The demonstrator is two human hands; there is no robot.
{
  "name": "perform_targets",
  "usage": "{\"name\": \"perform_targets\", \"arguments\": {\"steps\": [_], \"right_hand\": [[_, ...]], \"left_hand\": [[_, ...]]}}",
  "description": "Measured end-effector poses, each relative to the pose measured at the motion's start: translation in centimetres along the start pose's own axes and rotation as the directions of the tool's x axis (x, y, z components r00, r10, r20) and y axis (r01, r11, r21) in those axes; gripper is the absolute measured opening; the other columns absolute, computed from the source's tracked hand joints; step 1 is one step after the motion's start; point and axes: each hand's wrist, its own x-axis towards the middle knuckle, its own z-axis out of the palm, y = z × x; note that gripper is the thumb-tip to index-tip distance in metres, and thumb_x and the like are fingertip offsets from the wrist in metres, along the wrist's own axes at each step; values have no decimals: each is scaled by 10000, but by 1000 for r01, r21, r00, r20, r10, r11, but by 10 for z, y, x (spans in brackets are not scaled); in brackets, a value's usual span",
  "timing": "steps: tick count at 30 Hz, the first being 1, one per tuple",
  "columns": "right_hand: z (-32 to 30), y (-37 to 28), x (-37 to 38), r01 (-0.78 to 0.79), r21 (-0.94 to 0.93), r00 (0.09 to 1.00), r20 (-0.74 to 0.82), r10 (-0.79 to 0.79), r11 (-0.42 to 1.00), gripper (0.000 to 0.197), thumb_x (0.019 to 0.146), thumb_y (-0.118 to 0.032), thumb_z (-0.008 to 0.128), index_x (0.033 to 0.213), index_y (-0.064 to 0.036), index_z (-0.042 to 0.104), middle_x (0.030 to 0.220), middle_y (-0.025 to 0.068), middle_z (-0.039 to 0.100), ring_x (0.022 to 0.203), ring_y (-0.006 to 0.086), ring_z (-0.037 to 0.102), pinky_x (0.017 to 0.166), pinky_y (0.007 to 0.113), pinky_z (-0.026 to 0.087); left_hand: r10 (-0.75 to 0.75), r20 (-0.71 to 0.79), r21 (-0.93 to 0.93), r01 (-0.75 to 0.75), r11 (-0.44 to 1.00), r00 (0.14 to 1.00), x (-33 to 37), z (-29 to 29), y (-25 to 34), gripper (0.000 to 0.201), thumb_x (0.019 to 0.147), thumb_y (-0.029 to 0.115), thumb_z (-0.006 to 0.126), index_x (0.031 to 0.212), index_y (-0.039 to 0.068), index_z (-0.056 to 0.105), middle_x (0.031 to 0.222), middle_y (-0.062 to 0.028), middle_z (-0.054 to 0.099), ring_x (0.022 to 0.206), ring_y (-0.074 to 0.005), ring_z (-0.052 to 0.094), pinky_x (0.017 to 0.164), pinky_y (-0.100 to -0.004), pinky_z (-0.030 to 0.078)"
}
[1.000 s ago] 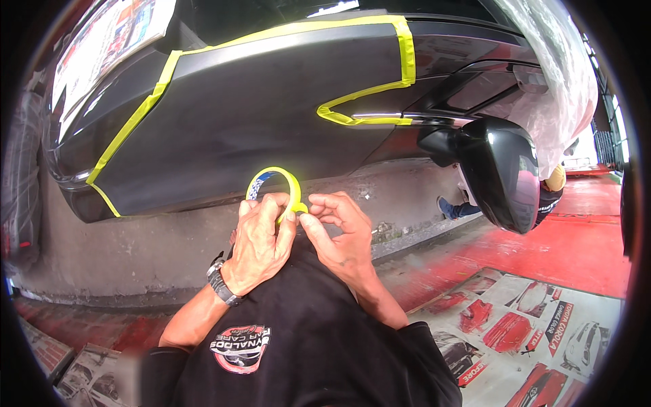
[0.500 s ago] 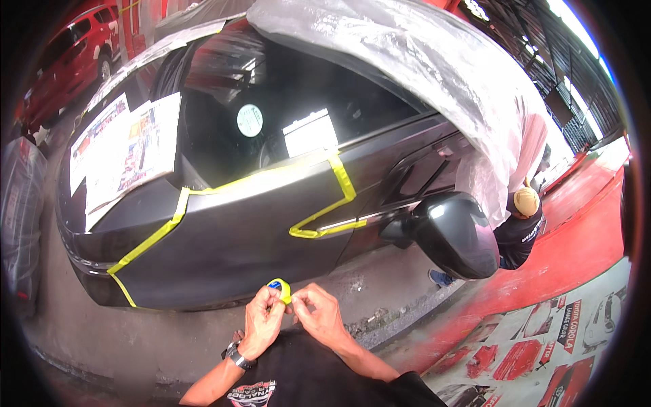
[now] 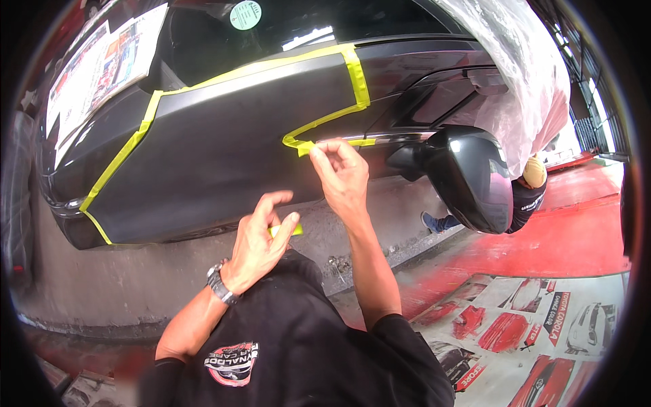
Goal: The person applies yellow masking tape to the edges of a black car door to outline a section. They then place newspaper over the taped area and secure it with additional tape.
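Observation:
A dark grey car panel [image 3: 217, 156] fills the middle, outlined by strips of yellow masking tape. My right hand [image 3: 344, 178] reaches to the pointed corner of the outline, thumb and fingers pinching a short piece of yellow tape [image 3: 305, 148]. That piece meets or overlaps the taped corner; how firmly it sticks I cannot tell. Lower and to the left, my left hand [image 3: 256, 247] holds a roll of yellow tape [image 3: 293, 230], mostly hidden behind the thumb and palm. Its index finger stretches out toward the panel, and a watch [image 3: 221, 283] circles the wrist.
A black side mirror [image 3: 466, 180] juts out to the right. Clear plastic sheeting [image 3: 522, 74] drapes the car there, and newspaper [image 3: 108, 68] covers its left part. Beyond the mirror a person [image 3: 525, 203] in a cap crouches. A printed banner [image 3: 515, 332] lies at lower right.
My hands have parted from the tape roll near my chest. The right has moved up to the taped corner with a piece of tape; the left keeps the roll. The view has shifted closer.

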Motion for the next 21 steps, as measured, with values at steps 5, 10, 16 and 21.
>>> {"name": "perform_targets", "arguments": {"steps": [5, 10, 16, 21], "right_hand": [[15, 3, 16, 200, -78, 980, 2, -200, 977, 38, 934, 10, 718, 954, 25, 688, 879, 68, 689, 790, 139, 682, 744, 296, 550], [19, 1, 20, 203, -109, 979, 12, -203, 973, 41, 919, 21, 720, 944, 34, 691, 883, 85, 699, 807, 161, 702, 756, 303, 562], [20, 0, 21, 210, -108, 978, 34, -207, 972, 47, 921, 11, 728, 958, 30, 707, 895, 77, 709, 827, 153, 706, 763, 295, 560], [18, 6, 21, 215, -109, 976, 54, -210, 970, 52, 937, -15, 739, 979, 15, 729, 909, 47, 722, 844, 116, 678, 785, 277, 534]], "left_hand": [[125, -27, 186, -118, 976, 992, 29, 7, 0, 665, 953, 135, 719, 1557, 74, 447, 612, -114, 604, 538, -275, 630, 571, -399, 504], [135, -47, 232, -121, 965, 990, 39, 12, -2, 740, 942, 124, 711, 1599, 62, 376, 619, -126, 609, 548, -320, 633, 588, -423, 506], [169, -76, 294, -140, 946, 983, 43, 15, -10, 830, 924, 74, 734, 1643, 99, 319, 587, -95, 578, 482, -249, 561, 542, -376, 442], [173, -72, 338, -139, 931, 982, 44, 14, -10, 842, 920, 73, 732, 1646, 102, 309, 579, -108, 571, 484, -281, 570, 536, -401, 442]]}}
